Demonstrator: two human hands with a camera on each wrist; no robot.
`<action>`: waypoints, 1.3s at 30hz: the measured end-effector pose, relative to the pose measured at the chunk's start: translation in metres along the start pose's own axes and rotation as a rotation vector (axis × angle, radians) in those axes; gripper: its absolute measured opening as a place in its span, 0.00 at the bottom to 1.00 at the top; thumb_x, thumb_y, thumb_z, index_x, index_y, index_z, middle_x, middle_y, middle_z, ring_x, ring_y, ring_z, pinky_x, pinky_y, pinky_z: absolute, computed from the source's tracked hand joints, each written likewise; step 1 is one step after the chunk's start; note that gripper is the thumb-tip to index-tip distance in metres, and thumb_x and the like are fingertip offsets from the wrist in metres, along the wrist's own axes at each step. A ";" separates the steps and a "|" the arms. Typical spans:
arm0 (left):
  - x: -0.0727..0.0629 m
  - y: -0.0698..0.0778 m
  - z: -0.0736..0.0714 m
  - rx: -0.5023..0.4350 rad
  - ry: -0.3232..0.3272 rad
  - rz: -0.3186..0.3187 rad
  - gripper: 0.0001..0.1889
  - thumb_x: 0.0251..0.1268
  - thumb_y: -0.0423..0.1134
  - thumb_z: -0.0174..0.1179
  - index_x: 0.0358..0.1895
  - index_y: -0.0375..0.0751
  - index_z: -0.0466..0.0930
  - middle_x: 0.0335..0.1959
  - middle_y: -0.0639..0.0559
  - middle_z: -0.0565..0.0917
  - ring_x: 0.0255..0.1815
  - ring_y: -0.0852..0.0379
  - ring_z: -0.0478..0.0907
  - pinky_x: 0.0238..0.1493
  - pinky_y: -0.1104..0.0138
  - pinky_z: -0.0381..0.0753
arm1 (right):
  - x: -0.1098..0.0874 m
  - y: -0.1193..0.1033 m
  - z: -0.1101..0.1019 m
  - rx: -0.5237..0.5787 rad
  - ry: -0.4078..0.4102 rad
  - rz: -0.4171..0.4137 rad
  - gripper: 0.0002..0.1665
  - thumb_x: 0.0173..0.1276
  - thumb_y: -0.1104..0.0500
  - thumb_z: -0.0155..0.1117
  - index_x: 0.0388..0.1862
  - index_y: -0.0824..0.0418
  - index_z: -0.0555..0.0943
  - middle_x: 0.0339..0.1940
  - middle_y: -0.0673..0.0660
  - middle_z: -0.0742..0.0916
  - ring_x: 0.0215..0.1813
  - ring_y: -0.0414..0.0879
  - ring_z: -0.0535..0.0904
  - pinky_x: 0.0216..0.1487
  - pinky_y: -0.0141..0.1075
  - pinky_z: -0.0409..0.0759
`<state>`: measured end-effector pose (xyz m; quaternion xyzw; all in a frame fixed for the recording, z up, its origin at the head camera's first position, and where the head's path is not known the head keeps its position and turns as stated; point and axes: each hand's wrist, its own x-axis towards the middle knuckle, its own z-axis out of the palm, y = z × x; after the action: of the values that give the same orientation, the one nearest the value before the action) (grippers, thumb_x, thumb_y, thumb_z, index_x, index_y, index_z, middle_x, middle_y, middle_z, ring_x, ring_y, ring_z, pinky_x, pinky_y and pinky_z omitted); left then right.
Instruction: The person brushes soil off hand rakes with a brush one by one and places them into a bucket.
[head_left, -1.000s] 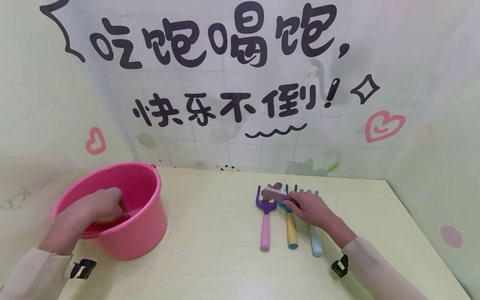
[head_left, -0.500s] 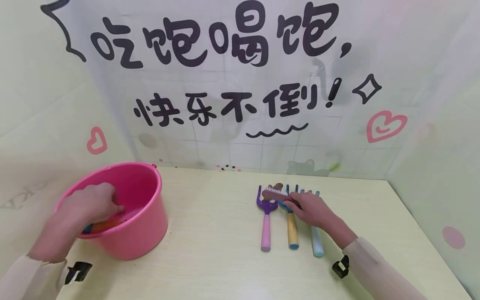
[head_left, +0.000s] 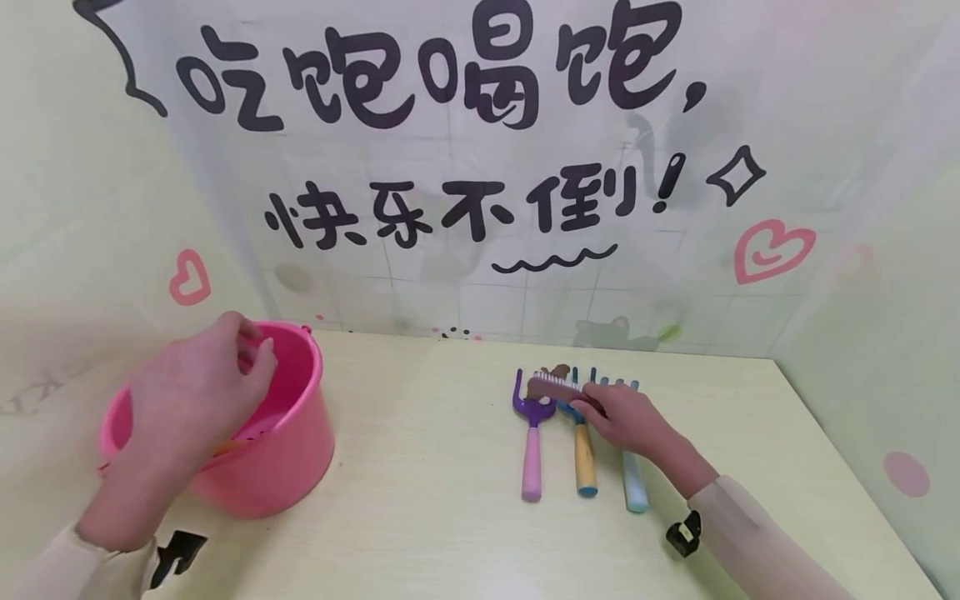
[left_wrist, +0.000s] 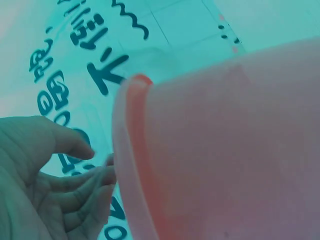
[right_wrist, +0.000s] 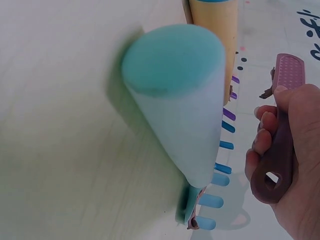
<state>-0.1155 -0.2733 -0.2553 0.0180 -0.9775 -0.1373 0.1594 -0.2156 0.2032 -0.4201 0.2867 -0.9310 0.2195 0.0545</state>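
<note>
My left hand (head_left: pixel 198 400) is over the pink bucket (head_left: pixel 281 471), fingers loosely bent with thumb apart and nothing between them. In the left wrist view it lies beside the bucket's rim (left_wrist: pixel 135 150). Part of an orange stick-like thing (head_left: pixel 232 447) shows in the bucket below the hand. My right hand (head_left: pixel 630 421) grips a mauve-brown brush (head_left: pixel 553 388), its white bristles facing up and away. Under and around the brush lie a purple fork (head_left: pixel 532 458) with pink handle, a blue fork (head_left: pixel 583 458) with tan handle, and a light blue rake (head_left: pixel 633 483), partly covered by the hand.
A brown clump (head_left: pixel 559 370) shows behind the brush head. Pale wood table (head_left: pixel 420 467) lies between bucket and tools. A printed white curtain (head_left: pixel 450 283) hangs at the back, with pale sheets on both sides.
My left hand has risen out of the bucket, its fingers coming up above the rim. The right hand and brush stay nearly where they were, over the tools.
</note>
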 end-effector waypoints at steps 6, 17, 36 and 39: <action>-0.009 0.025 0.004 -0.032 0.136 0.075 0.17 0.63 0.38 0.66 0.51 0.34 0.75 0.25 0.47 0.79 0.15 0.53 0.70 0.13 0.58 0.70 | 0.000 -0.002 0.000 0.012 -0.008 0.023 0.16 0.77 0.54 0.63 0.28 0.52 0.72 0.16 0.44 0.70 0.18 0.38 0.64 0.21 0.33 0.63; -0.016 0.061 0.038 -0.048 0.066 0.392 0.14 0.55 0.34 0.73 0.42 0.40 0.78 0.26 0.53 0.81 0.15 0.62 0.70 0.16 0.67 0.75 | 0.001 -0.001 0.001 0.023 0.000 0.025 0.15 0.76 0.55 0.63 0.28 0.52 0.72 0.16 0.44 0.70 0.18 0.38 0.64 0.21 0.33 0.63; -0.026 0.130 0.149 -0.167 -0.283 0.398 0.09 0.70 0.42 0.63 0.31 0.47 0.75 0.17 0.62 0.71 0.14 0.61 0.67 0.14 0.65 0.68 | -0.001 0.000 0.000 0.036 0.015 0.023 0.15 0.77 0.54 0.63 0.28 0.52 0.73 0.16 0.43 0.70 0.18 0.38 0.64 0.21 0.33 0.64; -0.027 0.137 0.160 -0.175 -0.330 0.385 0.10 0.70 0.45 0.63 0.33 0.45 0.77 0.18 0.60 0.73 0.15 0.60 0.69 0.15 0.64 0.69 | -0.002 0.001 0.000 0.035 0.015 0.028 0.15 0.77 0.54 0.62 0.28 0.52 0.73 0.16 0.43 0.69 0.18 0.38 0.64 0.21 0.33 0.64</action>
<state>-0.1394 -0.0972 -0.3718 -0.2049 -0.9600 -0.1897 0.0221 -0.2147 0.2044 -0.4210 0.2731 -0.9303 0.2388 0.0535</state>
